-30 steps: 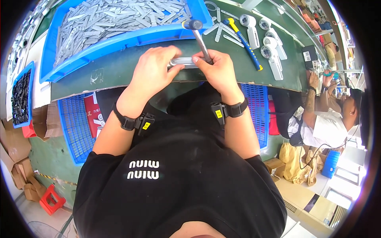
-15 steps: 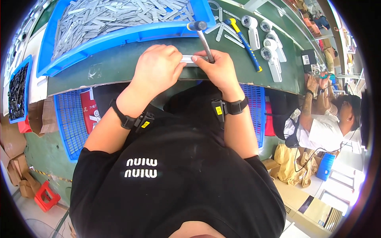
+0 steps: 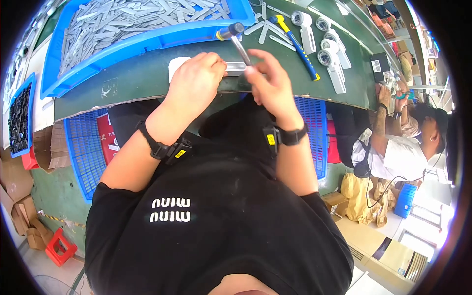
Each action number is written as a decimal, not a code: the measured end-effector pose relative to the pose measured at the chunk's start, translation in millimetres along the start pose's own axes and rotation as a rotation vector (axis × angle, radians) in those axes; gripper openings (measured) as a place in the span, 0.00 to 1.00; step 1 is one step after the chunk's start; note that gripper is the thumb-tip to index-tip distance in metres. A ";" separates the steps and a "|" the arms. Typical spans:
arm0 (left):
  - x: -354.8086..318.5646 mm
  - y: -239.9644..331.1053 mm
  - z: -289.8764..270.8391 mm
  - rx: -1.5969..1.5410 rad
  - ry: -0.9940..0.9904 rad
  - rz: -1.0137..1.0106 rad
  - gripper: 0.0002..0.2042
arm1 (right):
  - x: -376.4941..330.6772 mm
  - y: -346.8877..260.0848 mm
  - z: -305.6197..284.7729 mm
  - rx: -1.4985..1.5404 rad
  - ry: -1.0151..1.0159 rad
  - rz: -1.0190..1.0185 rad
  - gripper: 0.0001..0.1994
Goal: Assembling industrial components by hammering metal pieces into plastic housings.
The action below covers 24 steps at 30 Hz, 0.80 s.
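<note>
My left hand [image 3: 195, 77] is closed round a white, long-handled piece [image 3: 235, 67] just above the bench's near edge. Its rounded pale end shows beyond the knuckles, and its slotted handle points right. In my right hand [image 3: 270, 84] is a hammer [image 3: 240, 49] with a metal shaft and a small dark-and-yellow head, which leans up and to the left. The thumb presses on the shaft while the index finger is raised; the lower grip is mostly hidden by the hand. The hammer's shaft crosses close by the handle's right end; whether they touch I cannot tell.
A blue tray [image 3: 147, 45] heaped with grey flat strips takes up the far left. Right of it lie loose strips [image 3: 264, 33], a yellow-and-blue hammer [image 3: 298, 45] and several white round-headed pieces [image 3: 336, 73]. A co-worker [image 3: 400, 152] sits at the right.
My right fingers have come off the white piece, and the hammer has shifted slightly left with that hand. The piece's rounded end now shows past my left hand.
</note>
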State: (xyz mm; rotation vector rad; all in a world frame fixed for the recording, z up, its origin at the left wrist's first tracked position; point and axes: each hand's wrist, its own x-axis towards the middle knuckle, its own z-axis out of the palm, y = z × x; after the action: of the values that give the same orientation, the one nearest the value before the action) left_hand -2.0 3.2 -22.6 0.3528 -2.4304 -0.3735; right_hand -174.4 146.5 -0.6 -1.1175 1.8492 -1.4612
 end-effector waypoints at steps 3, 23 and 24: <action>1.7 1.1 -0.2 -0.001 0.022 0.023 0.04 | -33.3 -28.7 -22.0 0.091 0.003 0.062 0.21; -0.5 0.8 4.2 -0.026 0.042 -0.015 0.03 | -85.1 -26.3 -24.2 -0.465 0.071 -0.124 0.26; 1.2 2.2 3.4 -0.011 0.057 -0.008 0.02 | -88.7 -28.0 -21.0 -0.316 0.145 -0.047 0.27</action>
State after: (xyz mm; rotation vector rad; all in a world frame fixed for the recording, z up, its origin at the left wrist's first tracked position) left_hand -5.4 5.5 -23.7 0.3633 -2.3709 -0.3750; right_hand -137.4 230.7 24.4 -1.2351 2.2275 -1.3360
